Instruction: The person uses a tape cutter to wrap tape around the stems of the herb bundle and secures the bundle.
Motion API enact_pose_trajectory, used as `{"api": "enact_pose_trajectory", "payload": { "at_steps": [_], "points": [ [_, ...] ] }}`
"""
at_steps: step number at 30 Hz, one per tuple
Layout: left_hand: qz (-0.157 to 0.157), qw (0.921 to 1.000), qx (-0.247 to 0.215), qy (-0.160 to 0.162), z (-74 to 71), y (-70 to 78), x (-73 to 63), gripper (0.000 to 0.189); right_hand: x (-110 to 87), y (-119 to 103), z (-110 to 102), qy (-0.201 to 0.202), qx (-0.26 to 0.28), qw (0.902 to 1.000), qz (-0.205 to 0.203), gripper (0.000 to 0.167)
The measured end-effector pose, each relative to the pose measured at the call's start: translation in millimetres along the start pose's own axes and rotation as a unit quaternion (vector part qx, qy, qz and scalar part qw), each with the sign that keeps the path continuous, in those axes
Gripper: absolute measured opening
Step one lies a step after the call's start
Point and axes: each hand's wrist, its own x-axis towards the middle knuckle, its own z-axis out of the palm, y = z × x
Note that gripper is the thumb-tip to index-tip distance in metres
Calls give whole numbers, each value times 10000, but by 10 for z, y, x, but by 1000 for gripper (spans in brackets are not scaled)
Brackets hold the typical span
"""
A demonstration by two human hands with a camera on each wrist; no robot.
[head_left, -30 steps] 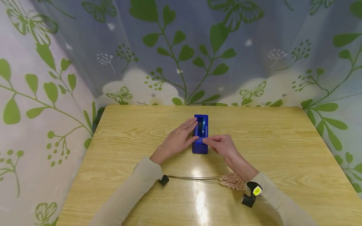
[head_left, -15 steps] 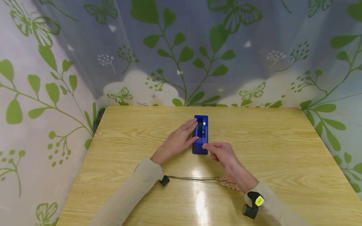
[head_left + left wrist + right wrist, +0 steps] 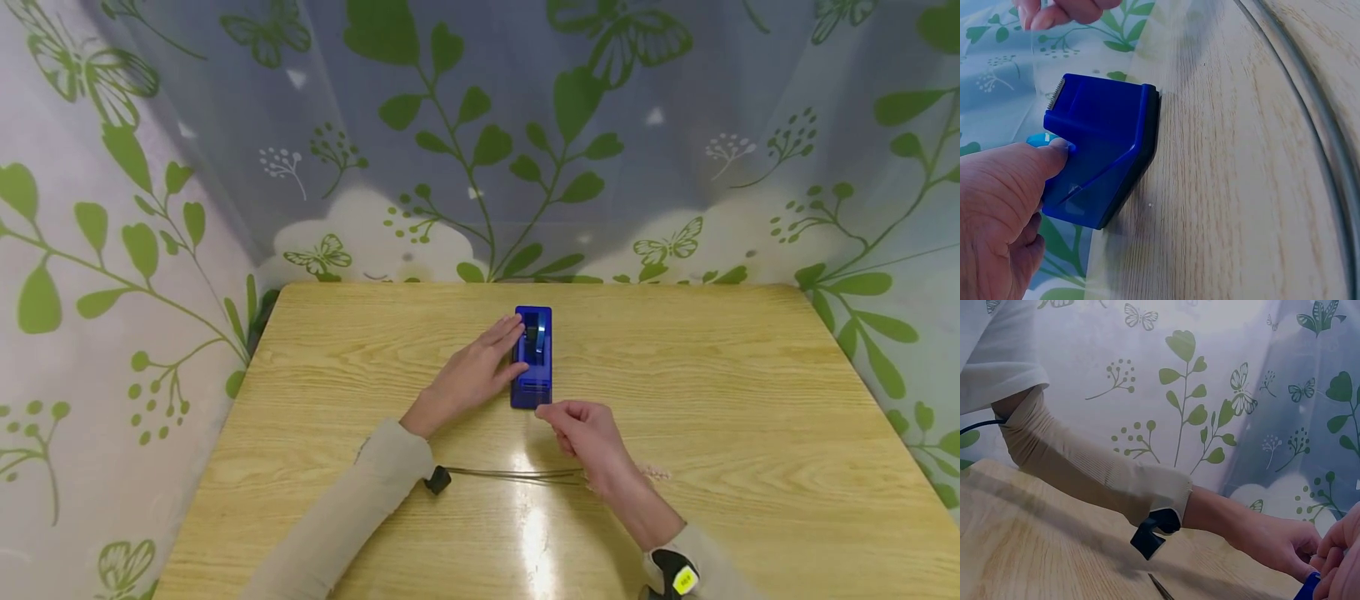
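A blue tape dispenser stands on the wooden table, its cutter end toward me. My left hand holds it from the left side, with the thumb over its upper edge in the left wrist view. Just off the cutter end, my right hand pinches the end of a clear tape strip between thumb and forefinger. That strip runs as a faint line from the right fingertips to near the toothed cutter in the left wrist view. The tape roll inside is partly visible.
Long thin stems lie across the table nearer to me. Their pinkish dried flower head is mostly hidden under my right forearm. A patterned curtain hangs behind the table's far edge.
My right hand has drawn back toward me from the dispenser's middle to past its cutter end, pulling the tape strip out. The left hand and the dispenser have stayed in place.
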Motion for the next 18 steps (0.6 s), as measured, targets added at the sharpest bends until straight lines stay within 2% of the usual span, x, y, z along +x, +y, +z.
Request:
{"api": "enact_pose_trajectory", "payload": {
  "at_steps": [5,10,18],
  "points": [
    [43,10000,28,27,4,-14,3,66,-111,73,53,114,-86,9999,-76,30],
    [45,9999,90,32,0,-31,15,66,-198,140,105,398,-243,9988,-151,24],
    [99,9999,13,32,-1,-20,0,66,-317,202,154,689,32,9973,-254,19]
  ]
}}
